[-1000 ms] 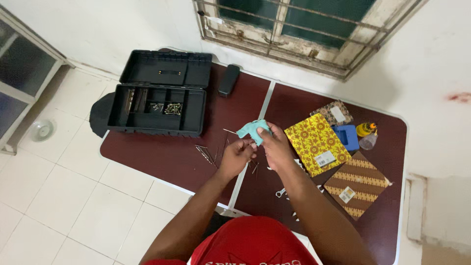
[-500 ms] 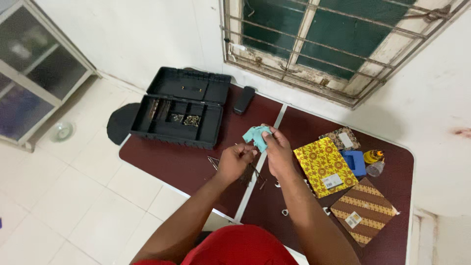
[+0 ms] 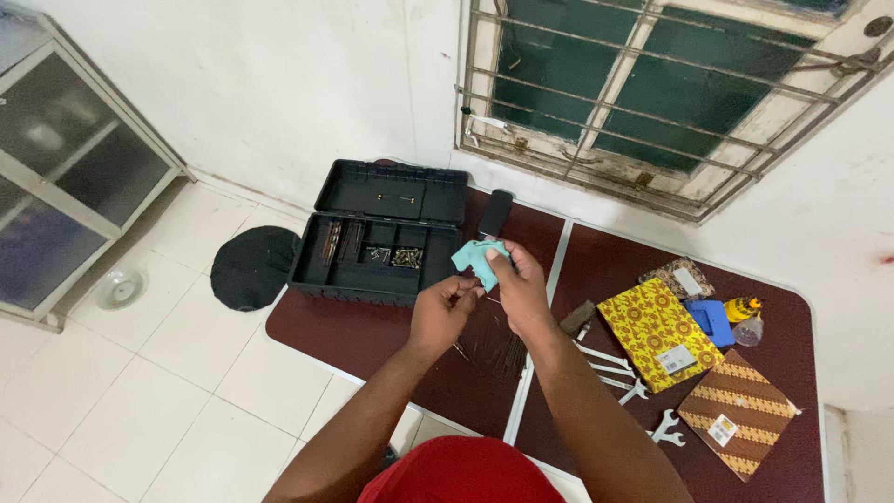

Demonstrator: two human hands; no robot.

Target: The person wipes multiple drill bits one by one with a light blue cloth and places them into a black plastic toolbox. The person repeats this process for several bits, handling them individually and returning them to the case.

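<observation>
While the person stands over the dark red surface (image 3: 372, 331), both hands are raised above its middle. The right hand (image 3: 521, 289) is clenched around a light teal cloth (image 3: 477, 258), and the left hand (image 3: 444, 310) pinches something thin just beside it, possibly a nail, too small to make out. Just behind the hands an open black toolbox (image 3: 377, 247) holds screws in its compartments. More nails (image 3: 494, 352) lie under the hands, with wrenches (image 3: 624, 373) and a yellow patterned packet (image 3: 659, 333) off to the right.
</observation>
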